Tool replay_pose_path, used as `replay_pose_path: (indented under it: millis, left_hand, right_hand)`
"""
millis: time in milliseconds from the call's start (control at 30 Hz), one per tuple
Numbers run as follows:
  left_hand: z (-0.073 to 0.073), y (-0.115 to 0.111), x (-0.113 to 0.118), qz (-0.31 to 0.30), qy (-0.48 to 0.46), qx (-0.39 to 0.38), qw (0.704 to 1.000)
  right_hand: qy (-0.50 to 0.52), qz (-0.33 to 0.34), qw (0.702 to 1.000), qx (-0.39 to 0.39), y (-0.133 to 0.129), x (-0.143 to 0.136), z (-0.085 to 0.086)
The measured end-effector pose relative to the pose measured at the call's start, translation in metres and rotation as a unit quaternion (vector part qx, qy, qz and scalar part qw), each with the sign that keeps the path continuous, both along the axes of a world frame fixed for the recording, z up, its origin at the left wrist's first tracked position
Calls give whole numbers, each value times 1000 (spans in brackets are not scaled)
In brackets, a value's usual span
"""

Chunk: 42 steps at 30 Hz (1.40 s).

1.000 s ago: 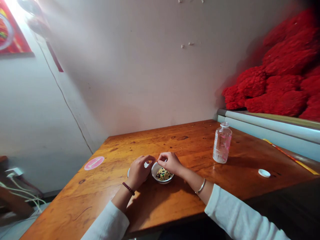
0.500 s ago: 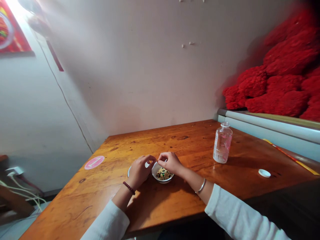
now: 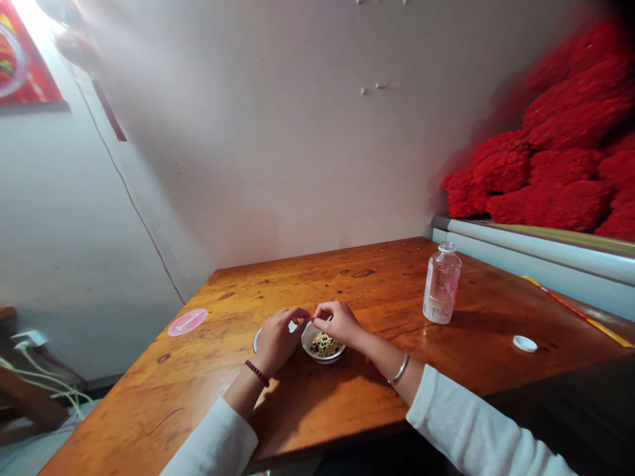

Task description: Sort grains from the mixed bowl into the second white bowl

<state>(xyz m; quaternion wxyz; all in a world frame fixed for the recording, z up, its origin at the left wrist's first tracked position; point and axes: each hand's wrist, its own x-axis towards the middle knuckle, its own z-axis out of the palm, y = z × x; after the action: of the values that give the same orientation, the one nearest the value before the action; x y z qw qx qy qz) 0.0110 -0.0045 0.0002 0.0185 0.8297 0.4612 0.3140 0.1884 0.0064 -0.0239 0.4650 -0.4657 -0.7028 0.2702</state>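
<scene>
While the left hand (image 3: 276,338) curls with pinched fingertips beside the bowl of beads (image 3: 323,344), the right hand (image 3: 338,322) pinches over its rim.

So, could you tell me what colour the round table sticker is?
Pink sticker, white mark; head view.

Left hand (image 3: 276,338) hides most of second bowl (image 3: 256,341).

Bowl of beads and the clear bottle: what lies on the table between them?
Head view: only bare wooden table between the bowl of beads and the bottle.
</scene>
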Motion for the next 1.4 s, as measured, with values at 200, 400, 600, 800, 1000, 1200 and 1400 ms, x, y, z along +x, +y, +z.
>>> replay_pose_path:
  millis: [200, 400, 600, 800, 1000, 1200, 1400]
  left_hand:
    - [-1, 0, 0, 6, -3, 10, 1000]
    - [-1, 0, -1, 10, -9, 19, 1000]
    - [-6, 2, -1, 3, 10, 16, 1000]
    - [0, 0, 0, 22, -10, 30, 999]
    - [-4, 3, -1, -11, 1, 16, 1000]
    - [-7, 6, 0, -15, -48, 4, 999]
    - [-9, 7, 0, -20, -59, -7, 998]
  right_hand:
    - [-8, -10, 1000, 1, 0, 0, 0]
    - [-10, -13, 1000, 3, 2, 0, -3]
    - [-9, -3, 1000, 1, 1, -1, -3]
    - [-1, -10, 1000, 5, 2, 0, -4]
    - [0, 0, 1000, 13, 3, 1, -5]
    - [4, -11, 1000, 14, 4, 1, -5]
    - [-8, -4, 1000, 21, 1, 2, -3]
